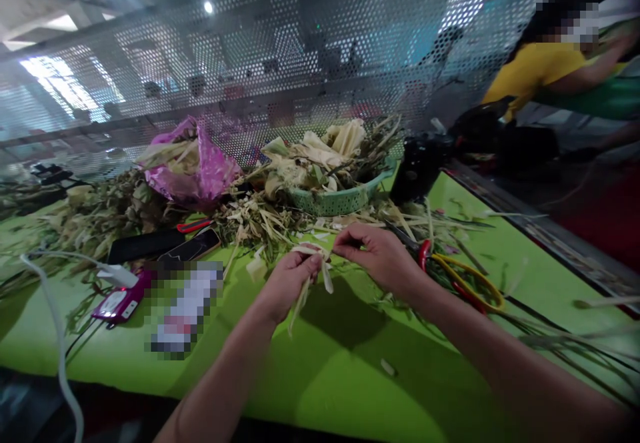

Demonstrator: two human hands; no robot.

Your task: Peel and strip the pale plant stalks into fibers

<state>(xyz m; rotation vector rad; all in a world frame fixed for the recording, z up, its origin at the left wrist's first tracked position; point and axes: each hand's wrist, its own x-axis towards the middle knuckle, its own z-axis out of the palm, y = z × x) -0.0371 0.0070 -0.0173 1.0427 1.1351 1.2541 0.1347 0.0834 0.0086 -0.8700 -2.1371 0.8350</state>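
Observation:
My left hand [296,274] is closed, its thumb pressing on pale strips of dried husk [327,278] that bend over the fingers and hang down. Just to the right, my right hand [373,253] makes a pinch close to the end of the husk; whatever lies between its fingertips is too small to make out. Scissors [465,283] with red and yellow handles lie beside my right forearm, blades toward the husk scraps [255,220]. Behind my hands stands a green basket [340,201] heaped with dried husks.
A pink plastic bag [193,163] of husks sits at the back left. Phones [193,246], a purple device [123,296] and a white cable [55,323] lie on the left. A black object [417,166] stands right of the basket. Beyond the perforated metal screen [280,56], a person in yellow [545,70] leans forward.

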